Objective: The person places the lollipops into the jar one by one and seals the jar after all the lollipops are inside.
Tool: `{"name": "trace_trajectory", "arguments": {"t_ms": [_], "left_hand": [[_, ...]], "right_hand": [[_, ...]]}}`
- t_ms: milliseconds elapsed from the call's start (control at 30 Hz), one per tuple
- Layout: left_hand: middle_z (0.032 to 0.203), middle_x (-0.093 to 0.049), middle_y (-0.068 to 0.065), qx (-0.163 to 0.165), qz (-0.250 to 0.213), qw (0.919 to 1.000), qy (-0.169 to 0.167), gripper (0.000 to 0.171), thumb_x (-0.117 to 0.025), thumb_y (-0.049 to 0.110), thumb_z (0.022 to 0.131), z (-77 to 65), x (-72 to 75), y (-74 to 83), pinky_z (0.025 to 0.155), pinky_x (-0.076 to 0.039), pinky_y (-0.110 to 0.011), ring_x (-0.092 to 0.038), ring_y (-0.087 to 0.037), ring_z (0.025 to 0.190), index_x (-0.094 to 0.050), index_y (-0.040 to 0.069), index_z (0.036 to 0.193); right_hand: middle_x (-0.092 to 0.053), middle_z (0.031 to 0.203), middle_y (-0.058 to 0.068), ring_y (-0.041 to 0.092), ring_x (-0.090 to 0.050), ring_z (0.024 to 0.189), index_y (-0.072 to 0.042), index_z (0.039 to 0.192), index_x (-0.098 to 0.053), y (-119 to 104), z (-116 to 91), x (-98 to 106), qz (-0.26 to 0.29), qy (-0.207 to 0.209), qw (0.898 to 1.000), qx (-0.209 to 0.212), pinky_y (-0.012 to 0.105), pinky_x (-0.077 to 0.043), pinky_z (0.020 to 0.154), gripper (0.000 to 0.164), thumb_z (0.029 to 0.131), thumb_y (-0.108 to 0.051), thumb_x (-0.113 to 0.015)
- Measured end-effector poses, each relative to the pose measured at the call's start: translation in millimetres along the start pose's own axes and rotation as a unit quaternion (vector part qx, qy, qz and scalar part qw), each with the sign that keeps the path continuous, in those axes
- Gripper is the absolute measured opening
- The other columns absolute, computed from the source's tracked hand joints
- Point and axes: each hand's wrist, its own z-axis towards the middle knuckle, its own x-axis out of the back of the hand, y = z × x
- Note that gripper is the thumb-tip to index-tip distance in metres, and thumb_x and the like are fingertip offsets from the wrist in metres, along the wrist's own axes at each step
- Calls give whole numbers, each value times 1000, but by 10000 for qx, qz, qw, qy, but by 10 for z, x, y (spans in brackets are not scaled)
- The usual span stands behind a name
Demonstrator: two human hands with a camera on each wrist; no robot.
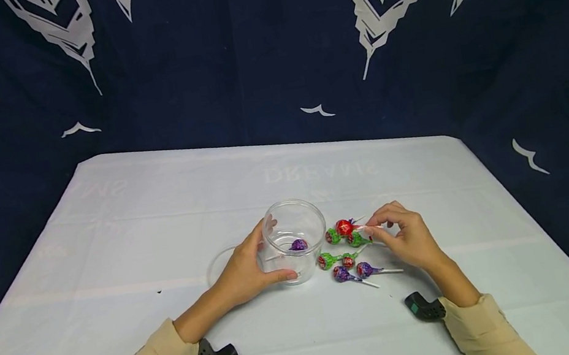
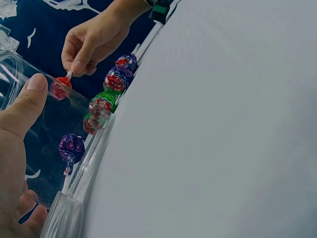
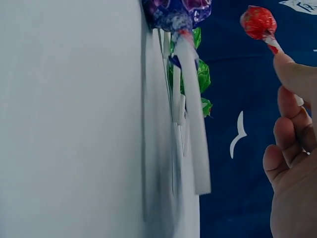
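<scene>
My left hand [image 1: 250,270] grips a clear plastic jar [image 1: 307,268] from its left side, thumb at the front. Inside the jar lies one purple-wrapped lollipop [image 1: 298,245]. Between thumb and fingers, my right hand [image 1: 408,235] pinches a red lollipop [image 1: 344,227] by its stick, holding it just right of the jar. The right wrist view shows this red lollipop [image 3: 259,23] raised off the table. Below and around it lie several more lollipops: green ones [image 1: 326,261] beside the jar and two purple ones [image 1: 364,270] nearer to me.
The jar stands on a white cloth-covered table [image 1: 107,255]. A clear round lid or ring [image 1: 214,263] lies partly behind my left hand. A dark blue curtain [image 1: 199,60] with white prints hangs behind the table's far edge.
</scene>
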Motion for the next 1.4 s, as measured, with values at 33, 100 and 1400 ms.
{"name": "trace_trajectory", "arguments": {"t_ms": [33,100,1400], "left_hand": [[152,-43,-10,0,3,10000,-2,110,-90,34,71,0,1,0,105,-43,-44,-47,-28,133,-26,4,155],[152,-43,-10,-15,13,10000,-10,110,-90,34,72,0,2,2,105,-43,-43,-47,-28,133,-25,5,155],[150,-43,-11,310,152,9994,-24,110,-90,37,71,-4,7,7,102,-45,-46,-57,-34,119,-25,12,157]], "right_hand": [[-67,78,8,14,-52,79,-1,78,-72,-41,16,1,16,48,10000,40,27,-41,65,22,71,19,-77],[-66,76,11,15,-52,77,2,76,-70,-136,55,10,39,121,9998,128,28,-40,65,22,70,22,-76],[-64,84,6,12,-48,80,8,84,-68,-396,378,9,1048,186,9943,59,19,-40,68,20,77,26,-66]]}}
